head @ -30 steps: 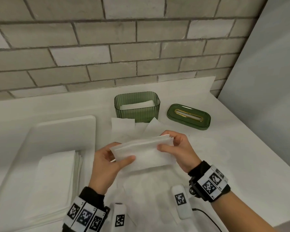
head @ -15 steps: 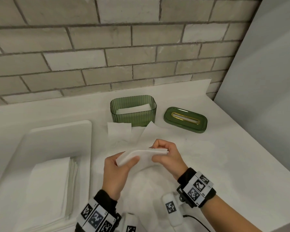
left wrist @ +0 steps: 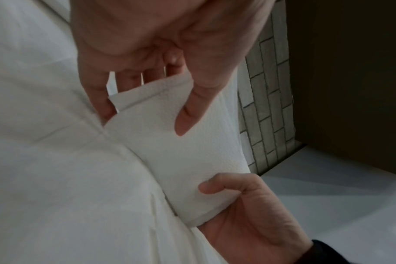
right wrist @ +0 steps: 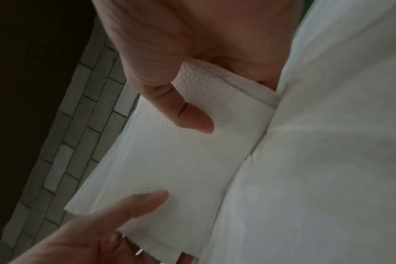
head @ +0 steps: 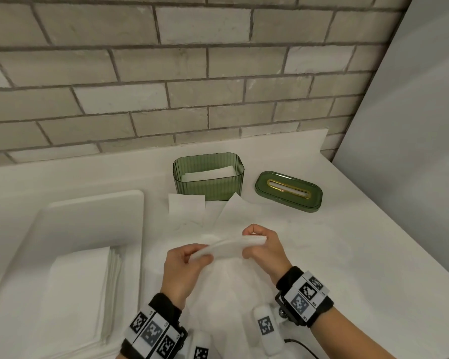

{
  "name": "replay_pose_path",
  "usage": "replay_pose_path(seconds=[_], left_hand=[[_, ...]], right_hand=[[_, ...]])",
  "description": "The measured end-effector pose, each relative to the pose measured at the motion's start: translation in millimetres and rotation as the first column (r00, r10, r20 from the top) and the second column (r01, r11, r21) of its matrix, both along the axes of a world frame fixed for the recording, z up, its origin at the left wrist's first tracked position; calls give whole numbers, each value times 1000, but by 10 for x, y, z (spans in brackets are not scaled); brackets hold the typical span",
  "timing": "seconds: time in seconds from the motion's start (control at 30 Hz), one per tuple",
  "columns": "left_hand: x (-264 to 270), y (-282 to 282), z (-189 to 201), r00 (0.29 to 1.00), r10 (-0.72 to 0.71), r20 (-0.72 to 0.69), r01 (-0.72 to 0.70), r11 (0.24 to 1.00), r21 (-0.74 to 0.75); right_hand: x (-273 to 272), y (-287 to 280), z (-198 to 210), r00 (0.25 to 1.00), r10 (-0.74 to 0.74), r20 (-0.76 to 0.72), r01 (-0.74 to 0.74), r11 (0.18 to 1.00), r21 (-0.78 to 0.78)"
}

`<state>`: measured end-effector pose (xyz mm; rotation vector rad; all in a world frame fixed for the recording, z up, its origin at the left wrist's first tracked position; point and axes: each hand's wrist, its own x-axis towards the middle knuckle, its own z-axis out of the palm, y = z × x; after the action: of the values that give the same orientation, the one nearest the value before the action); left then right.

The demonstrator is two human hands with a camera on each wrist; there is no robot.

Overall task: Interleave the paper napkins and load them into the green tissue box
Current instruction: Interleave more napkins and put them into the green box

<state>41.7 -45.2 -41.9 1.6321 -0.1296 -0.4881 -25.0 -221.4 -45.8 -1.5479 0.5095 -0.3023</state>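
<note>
Versus a second ago the folded white paper napkin bundle (head: pixel 227 246) has tipped from face-up to nearly edge-on and sits lower, closer to the body — both hands have rotated with it. Left hand (head: pixel 184 268) pinches its left end, thumb on top and fingers beneath; right hand (head: pixel 263 248) is curled round the right end, thumb pressing the face in the wrist view. Bundle is held above loose white napkin sheets (head: pixel 218 221) spread on the white marble-look countertop (head: pixel 347 255).

Ribbed translucent green tissue box (head: pixel 209 186) stands at 12 o'clock from the hands, open, with white napkins already inside. Its green oval lid with gold-rimmed slot (head: pixel 288 191) lies at 1 o'clock, apart from the box. White rectangular tray (head: pixel 88 218) at 9 o'clock holds a stack of flat white napkins (head: pixel 81 291). Grey brick-tile wall (head: pixel 192 73) behind; plain pale panel (head: pixel 412 125) at 2 o'clock.
</note>
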Motion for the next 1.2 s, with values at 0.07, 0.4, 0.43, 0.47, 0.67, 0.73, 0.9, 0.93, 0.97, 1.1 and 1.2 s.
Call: replay_pose_path(seconds=[0.07,0.4,0.43,0.47,0.67,0.73,0.9,0.93,0.97,1.1,1.2], left_hand=[[0,-36,76,1000,8,22,-7,1000,-27],[-79,-47,156,1000,12,20,-9,990,-138],[-78,-52,120,1000,9,3,-9,993,-117],[-75,-57,90,1000,8,-12,-9,995,-98],[-110,-150,165,998,57,-34,-61,988,-142],[-181,-145,303,997,74,25,-66,970,-232],[-264,-101,428,993,51,108,-15,952,-305],[-265,-90,383,996,35,81,-12,963,-270],[-266,-76,333,998,17,63,-3,978,-209],[-272,9,185,991,-85,102,78,995,65],[-223,91,169,985,-109,131,92,988,127]], right_hand=[[51,5,64,999,-22,38,23,999,-27],[29,-52,106,994,-20,109,15,999,45],[25,-62,72,999,9,46,-10,1000,25],[26,-69,42,1000,20,-3,-20,1000,10],[69,-13,18,998,-43,45,40,997,71],[52,23,94,976,-96,193,68,987,148],[-42,-31,172,918,60,393,-138,975,174],[-57,-28,135,927,96,364,-161,975,152],[-73,-21,88,942,126,313,-170,978,118],[-158,-38,-49,978,191,79,-190,982,-19],[-190,-157,-23,949,309,-65,-314,944,-100]])
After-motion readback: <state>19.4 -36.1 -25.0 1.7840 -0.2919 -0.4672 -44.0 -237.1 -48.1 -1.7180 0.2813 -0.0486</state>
